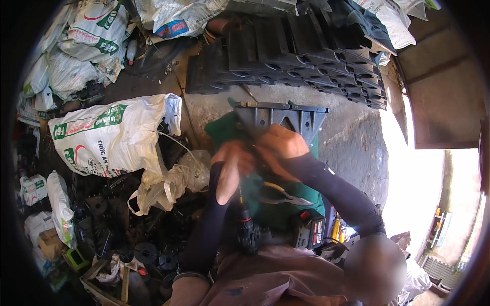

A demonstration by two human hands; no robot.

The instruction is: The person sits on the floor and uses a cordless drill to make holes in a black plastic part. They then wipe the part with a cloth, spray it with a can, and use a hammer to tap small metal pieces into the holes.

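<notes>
My left hand (236,159) and my right hand (282,145) are close together at the near edge of a black metal bracket (301,117) with triangular openings. Both hands look curled, slightly blurred, around something dark and small between them that I cannot make out. The bracket lies over a green cloth (307,198). Nearer to me, pliers (279,196) with yellow-and-black handles rest on that cloth, partly blurred. Close to my body lies a black cordless drill (247,227) with a long bit pointing away, its battery (312,229) to the right.
Rows of stacked black metal parts (286,48) stand at the back. A white woven sack (109,135) lies to the left, beside a clear plastic bag (196,168). Dark loose parts (145,252) fill the lower left. More sacks (94,38) are heaped at the back left.
</notes>
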